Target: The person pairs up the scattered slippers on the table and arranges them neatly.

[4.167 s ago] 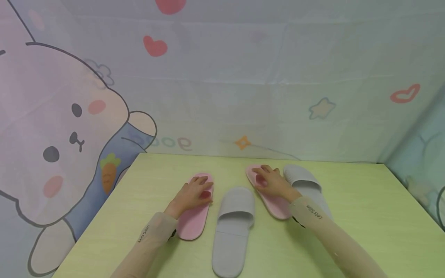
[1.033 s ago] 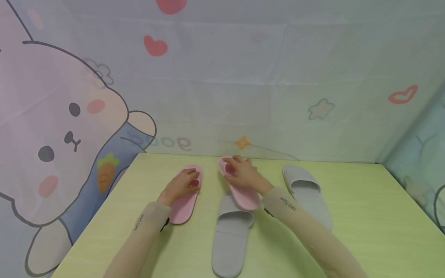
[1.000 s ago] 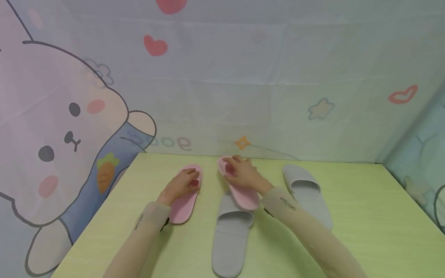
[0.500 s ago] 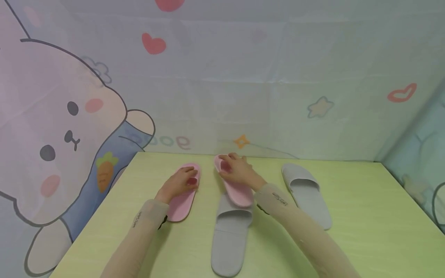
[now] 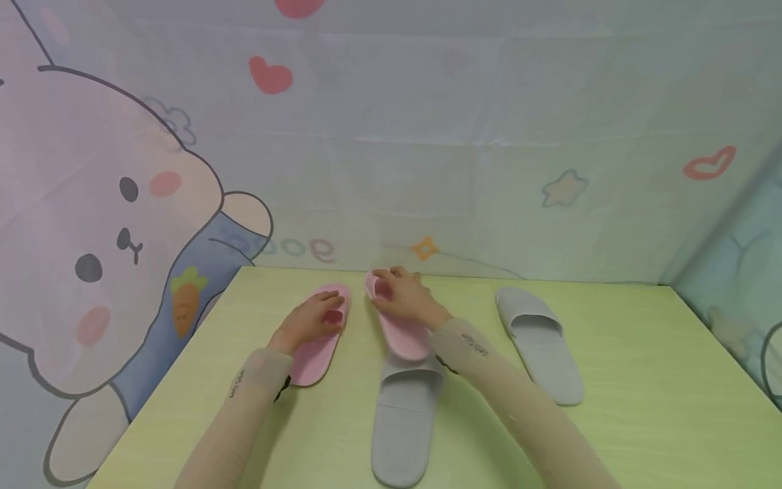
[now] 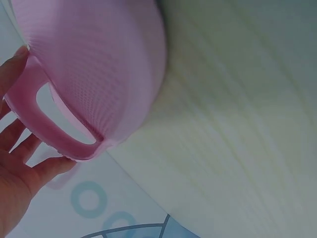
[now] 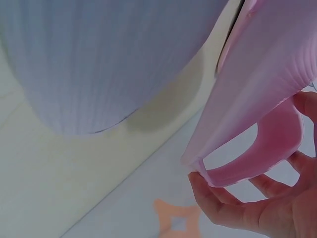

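Your left hand (image 5: pixel 308 321) gripped one pink slipper (image 5: pixel 318 339) on the table (image 5: pixel 641 367); your right hand (image 5: pixel 400 299) held the other pink slipper (image 5: pixel 400 333), not yet set beside it, above a grey slipper (image 5: pixel 403 421).

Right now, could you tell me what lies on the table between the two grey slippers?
In the head view, only bare green table lies between the near grey slipper and the far grey slipper; the person's right sleeve crosses above it.

Your head camera is looking down across the table (image 5: pixel 611 326); your wrist cameras are sitting close, sharing its pink slippers (image 6: pixel 99 64).
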{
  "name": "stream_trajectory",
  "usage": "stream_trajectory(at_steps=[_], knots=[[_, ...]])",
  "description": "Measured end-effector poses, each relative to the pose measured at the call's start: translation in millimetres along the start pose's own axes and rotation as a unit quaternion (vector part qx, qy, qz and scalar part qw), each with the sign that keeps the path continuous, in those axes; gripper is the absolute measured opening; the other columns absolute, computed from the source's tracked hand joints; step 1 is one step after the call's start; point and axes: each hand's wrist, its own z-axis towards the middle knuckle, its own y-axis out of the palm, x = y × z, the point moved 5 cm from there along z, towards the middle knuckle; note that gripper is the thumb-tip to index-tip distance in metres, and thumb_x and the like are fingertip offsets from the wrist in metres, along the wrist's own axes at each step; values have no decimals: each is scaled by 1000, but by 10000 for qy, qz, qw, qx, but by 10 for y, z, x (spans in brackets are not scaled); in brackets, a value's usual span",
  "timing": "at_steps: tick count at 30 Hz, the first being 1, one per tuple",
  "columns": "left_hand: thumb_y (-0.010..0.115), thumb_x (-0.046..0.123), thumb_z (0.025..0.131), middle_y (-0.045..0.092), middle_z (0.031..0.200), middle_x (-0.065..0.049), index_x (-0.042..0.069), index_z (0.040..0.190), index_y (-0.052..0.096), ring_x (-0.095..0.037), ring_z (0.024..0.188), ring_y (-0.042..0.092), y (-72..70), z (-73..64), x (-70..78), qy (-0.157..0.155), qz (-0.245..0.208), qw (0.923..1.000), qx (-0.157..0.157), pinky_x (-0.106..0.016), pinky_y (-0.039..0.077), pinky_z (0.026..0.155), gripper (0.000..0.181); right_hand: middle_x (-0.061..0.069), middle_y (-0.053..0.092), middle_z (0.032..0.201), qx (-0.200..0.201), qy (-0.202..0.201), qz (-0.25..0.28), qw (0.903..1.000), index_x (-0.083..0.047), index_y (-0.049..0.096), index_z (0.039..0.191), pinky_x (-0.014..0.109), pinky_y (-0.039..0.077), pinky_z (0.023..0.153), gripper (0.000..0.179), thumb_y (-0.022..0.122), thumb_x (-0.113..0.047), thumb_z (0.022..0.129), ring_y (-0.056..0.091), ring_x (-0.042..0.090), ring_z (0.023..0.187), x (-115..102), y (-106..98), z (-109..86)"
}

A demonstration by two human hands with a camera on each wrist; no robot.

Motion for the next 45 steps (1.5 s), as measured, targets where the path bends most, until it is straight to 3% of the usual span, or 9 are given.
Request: stream_trajectory(at_steps=[14, 21, 28, 35, 45], knots=[[67, 16, 76, 45, 132, -20, 1, 125, 49, -37, 124, 40, -22, -19, -101, -50, -103, 9998, 146, -47, 32, 102, 54, 15, 37, 135, 23, 232, 218, 9995, -25, 36, 135, 61, 41, 81, 59, 56, -42, 82, 39, 49, 115, -95, 83, 67], [69, 15, 75, 48, 129, -20, 1, 122, 52, -41, 118, 43, -45, -27, -124, 60, 15, 9996, 278, -50, 32, 101, 52, 17, 36, 136, -125, 196, 217, 9995, -25, 35, 135, 60, 42, 81, 59, 55, -41, 83, 37, 51, 117, -146, 128, 97], [70, 14, 73, 48, 130, -20, 0, 123, 51, -41, 118, 43, -55, -27, -112, 97, -14, 9998, 186, -50, 33, 101, 55, 18, 34, 137, -460, 219, 212, 9985, -24, 35, 136, 62, 39, 85, 57, 54, -39, 84, 34, 53, 119, -188, 178, 68], [70, 14, 73, 48, 130, -20, 0, 123, 51, -40, 119, 43, -58, -37, -100, 83, -35, 9998, 175, -50, 32, 101, 56, 16, 38, 133, -865, 274, 78, 9958, -23, 37, 135, 56, 44, 79, 57, 56, -38, 83, 42, 44, 111, -253, 230, 20], [70, 14, 74, 47, 131, -20, 1, 123, 51, -38, 121, 42, -53, -63, -124, -29, -202, 9997, 155, -49, 32, 102, 55, 13, 39, 133, -1320, 697, 15, 9888, -25, 35, 135, 51, 44, 80, 59, 57, -37, 82, 42, 33, 107, -282, 333, -18]])
